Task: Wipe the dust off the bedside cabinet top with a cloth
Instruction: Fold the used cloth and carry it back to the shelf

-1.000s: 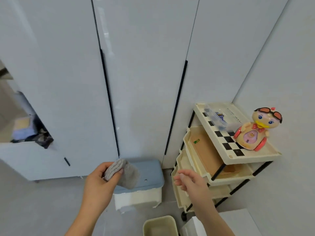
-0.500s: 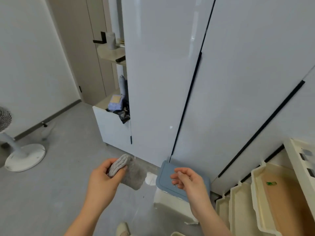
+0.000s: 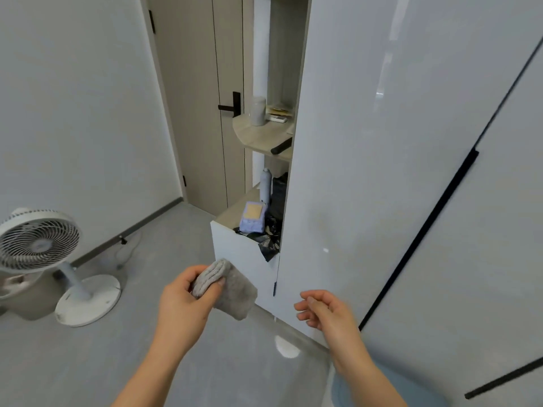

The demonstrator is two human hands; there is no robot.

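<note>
My left hand grips a folded grey cloth at waist height, and the cloth hangs down to the right of my thumb. My right hand floats beside it with fingers loosely curled and apart, holding nothing. Beyond the cloth stands a low white cabinet beside the tall wardrobe; its wooden top carries a purple packet, a pale bottle and black bags. I cannot tell whether this is the bedside cabinet.
Glossy white wardrobe doors fill the right side. A white standing fan is on the grey floor at left, its cable running to the wall. A closed beige door is behind. A rounded shelf holds a cup. A blue-lidded bin sits under my right forearm.
My view has swung left, away from the cream rolling cart and toy, toward the door, the fan and the low cabinet. Both hands keep their pose, the cloth still in my left.
</note>
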